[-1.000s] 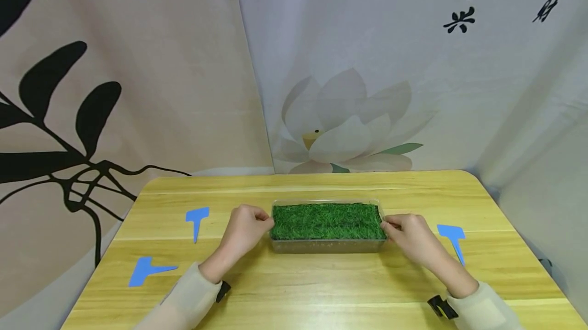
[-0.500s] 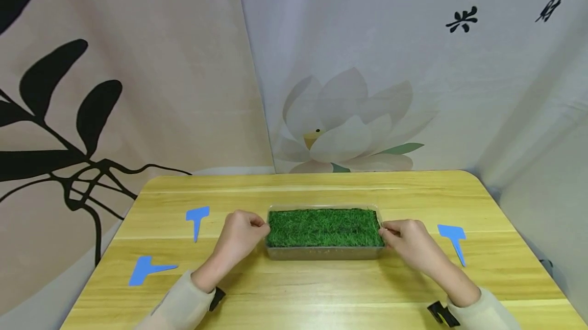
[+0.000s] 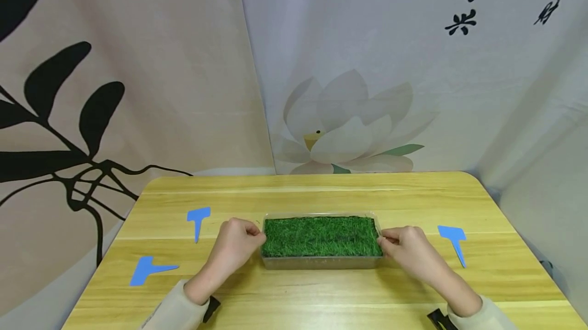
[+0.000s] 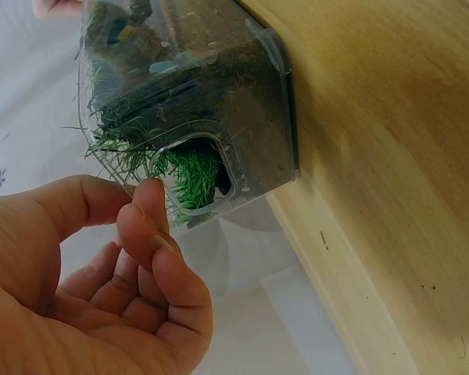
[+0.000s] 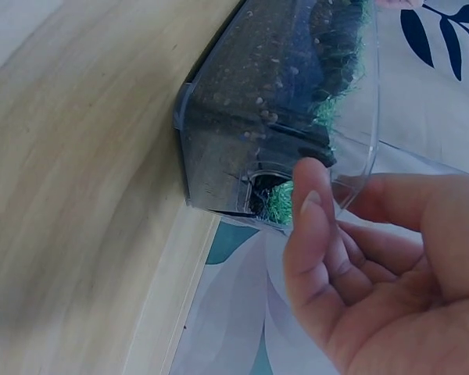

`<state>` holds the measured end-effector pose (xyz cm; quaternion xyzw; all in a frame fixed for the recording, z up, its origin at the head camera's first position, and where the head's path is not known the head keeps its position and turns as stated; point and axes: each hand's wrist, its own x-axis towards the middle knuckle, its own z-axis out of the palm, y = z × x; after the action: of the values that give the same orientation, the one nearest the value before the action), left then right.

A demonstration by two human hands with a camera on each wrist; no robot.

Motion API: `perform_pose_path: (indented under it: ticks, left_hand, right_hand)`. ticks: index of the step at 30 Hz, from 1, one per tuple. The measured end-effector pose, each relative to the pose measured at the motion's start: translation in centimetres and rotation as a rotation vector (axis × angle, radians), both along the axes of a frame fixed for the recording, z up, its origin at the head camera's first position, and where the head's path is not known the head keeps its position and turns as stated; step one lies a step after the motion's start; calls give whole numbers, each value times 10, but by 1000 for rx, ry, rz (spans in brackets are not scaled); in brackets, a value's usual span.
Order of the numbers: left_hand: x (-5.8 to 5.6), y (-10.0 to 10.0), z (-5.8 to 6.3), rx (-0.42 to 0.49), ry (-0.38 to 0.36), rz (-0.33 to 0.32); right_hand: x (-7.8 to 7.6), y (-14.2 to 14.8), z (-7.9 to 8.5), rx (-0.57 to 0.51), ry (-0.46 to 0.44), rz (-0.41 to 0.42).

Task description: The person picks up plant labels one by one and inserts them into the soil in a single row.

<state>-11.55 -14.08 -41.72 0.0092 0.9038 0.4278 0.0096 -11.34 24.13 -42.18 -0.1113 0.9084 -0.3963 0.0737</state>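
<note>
A clear plastic box (image 3: 321, 263) stands at mid-table, with a green grass mat (image 3: 321, 237) on top inside it. Dark, soil-like filling shows through the box's wall (image 5: 227, 101) in the right wrist view. My left hand (image 3: 231, 248) pinches the rim at the box's left end between thumb and fingers. At the opposite end, my right hand (image 3: 409, 249) pinches the rim in the same way. Each end wall has a rounded handle-like outline, seen beside my left hand (image 4: 133, 289) in the left wrist view.
Two blue T-shaped plant labels lie left of the box, the far label (image 3: 198, 219) and the near label (image 3: 146, 269). A third blue label (image 3: 453, 239) lies to the right. The wooden table (image 3: 321, 299) ends at a patterned curtain (image 3: 184, 64) behind.
Both hands have drawn the box toward me and a little to the left, still pinching its ends. The blue labels have stayed in place.
</note>
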Motion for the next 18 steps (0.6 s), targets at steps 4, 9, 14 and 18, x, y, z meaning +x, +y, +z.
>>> perform_pose_path:
  ticks: [4,9,14,18]
  left_hand:
    - [2,0,0,-8,-19,3]
    - [6,0,2,-4,-21,-1]
    - [13,-1,3,-3,-18,-10]
    - [18,-1,2,-2,-8,-23]
  right_hand:
    - [0,0,-2,-9,-4,0]
    - [3,1,-3,-8,7,20]
    - [8,2,-4,-6,16,21]
    - [12,1,-4,2,7,7]
